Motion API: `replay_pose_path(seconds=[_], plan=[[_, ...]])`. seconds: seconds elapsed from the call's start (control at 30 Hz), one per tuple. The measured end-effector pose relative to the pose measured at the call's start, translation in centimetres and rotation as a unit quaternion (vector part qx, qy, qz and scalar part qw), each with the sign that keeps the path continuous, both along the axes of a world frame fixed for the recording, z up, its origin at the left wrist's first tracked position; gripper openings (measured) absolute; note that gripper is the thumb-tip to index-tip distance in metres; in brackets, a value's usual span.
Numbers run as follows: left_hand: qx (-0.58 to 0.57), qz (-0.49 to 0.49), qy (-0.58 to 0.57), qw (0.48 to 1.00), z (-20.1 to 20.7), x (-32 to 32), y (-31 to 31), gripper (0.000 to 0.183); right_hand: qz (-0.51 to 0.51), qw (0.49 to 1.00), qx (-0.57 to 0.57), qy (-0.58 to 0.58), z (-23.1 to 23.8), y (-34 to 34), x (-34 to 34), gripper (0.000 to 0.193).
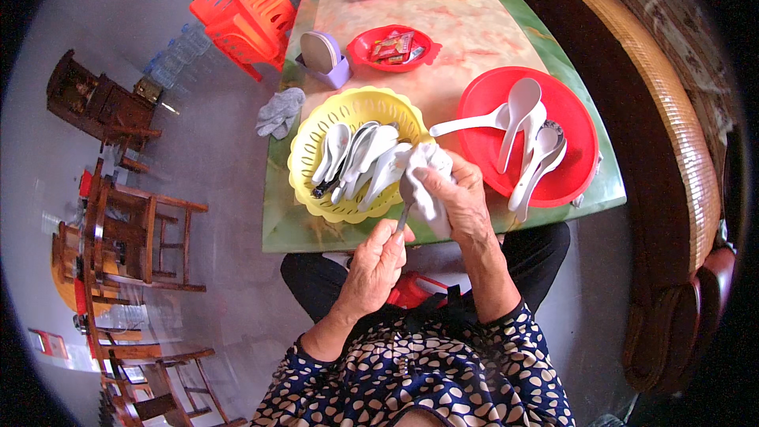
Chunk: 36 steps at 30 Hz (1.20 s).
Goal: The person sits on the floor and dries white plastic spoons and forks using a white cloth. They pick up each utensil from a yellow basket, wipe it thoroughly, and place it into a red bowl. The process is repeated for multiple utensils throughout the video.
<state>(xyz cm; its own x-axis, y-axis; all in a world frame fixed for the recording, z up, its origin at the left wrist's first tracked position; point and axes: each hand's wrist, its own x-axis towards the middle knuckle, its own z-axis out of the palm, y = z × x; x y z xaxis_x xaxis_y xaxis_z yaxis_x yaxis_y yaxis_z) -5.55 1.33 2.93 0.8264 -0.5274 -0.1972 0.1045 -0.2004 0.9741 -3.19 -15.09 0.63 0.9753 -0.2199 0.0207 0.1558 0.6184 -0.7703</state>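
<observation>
My left hand (373,265) is closed around the handle of a metal spoon (404,217) at the table's near edge. A white cloth (428,202) is gripped in my right hand (465,199) and pressed around the spoon's bowl, which it mostly hides. Just left of the cloth, a yellow slotted basket (307,192) holds several white soup spoons (378,145) and some dark ones. To the right, a round red tray (484,95) carries several white spoons (523,103), one with a dark patterned bowl. One spoon's handle reaches over the tray's left rim.
Beyond the basket stand a lilac holder (338,75) with round discs and a red dish (360,49) of small packets. Grey cloth (281,112) hangs at the table's left edge. Stacked orange chairs (249,12) are at the far left; a wooden bench (632,71) lines the right.
</observation>
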Motion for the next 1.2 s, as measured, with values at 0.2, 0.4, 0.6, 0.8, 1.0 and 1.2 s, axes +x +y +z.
replay_pose_path(seconds=[0.2, 0.4, 0.6, 0.8, 1.0, 1.2], plan=[[-0.022, 0.008, -0.027, 0.999, 0.0, 0.3, -0.5, 0.021, 0.079, 0.995, 0.05, 0.04, -1.4, 2.2, -2.0, 0.02], [-0.011, -0.019, 0.012, 1.0, 0.4, 0.5, -0.2, 0.02, 0.019, 0.999, 0.022, 0.015, 0.6, 0.5, -0.9, 0.015], [0.208, 0.069, -0.385, 0.896, -0.7, 1.3, -0.7, 0.02, -0.186, 0.933, -0.307, 0.008, 0.3, 0.9, -0.5, 0.01], [0.228, 0.061, -0.475, 0.848, -1.7, 1.4, -1.3, 0.028, -0.263, 0.911, -0.316, -0.029, -0.2, 1.2, 0.0, 0.009], [-0.008, 0.063, -0.126, 0.99, -2.8, 2.0, 0.5, 0.024, -0.253, 0.959, -0.129, -0.019, 2.5, -0.6, -0.8, 0.016], [-0.067, 0.068, -0.128, 0.987, -3.2, 1.0, -0.3, 0.026, -0.256, 0.879, -0.382, -0.129, 0.5, 3.6, -1.3, 0.036]])
